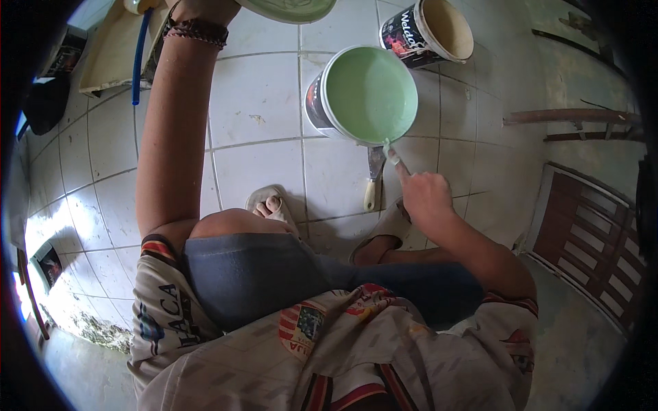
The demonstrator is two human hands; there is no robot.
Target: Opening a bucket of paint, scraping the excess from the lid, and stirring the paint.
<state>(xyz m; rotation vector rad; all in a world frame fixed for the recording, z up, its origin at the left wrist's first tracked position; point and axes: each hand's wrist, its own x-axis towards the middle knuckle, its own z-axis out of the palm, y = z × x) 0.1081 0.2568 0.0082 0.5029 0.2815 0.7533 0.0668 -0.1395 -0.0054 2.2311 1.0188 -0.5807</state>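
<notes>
A flat, cream-handled metal scraper (371, 183) sits before a round white plastic bucket (316, 106) (black-labelled round plastic pail (406, 40) behind, right).

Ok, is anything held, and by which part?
Right hand: nothing visible. Left hand: beside the round, pale-green lid; fingers out of view, so hold can't be told.

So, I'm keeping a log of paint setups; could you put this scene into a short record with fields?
Left hand: mostly cut off at the top edge; grip cannot be told
Nearest it: green-coated round lid
Right hand: one of its fingers extended, paint-smeared, to the near rim of the paint bucket
Bucket contents: pale green paint
Tool: putty knife, blade toward that bucket
Second bucket: beige inside, beyond and to the right
Floor: white tiles
</notes>
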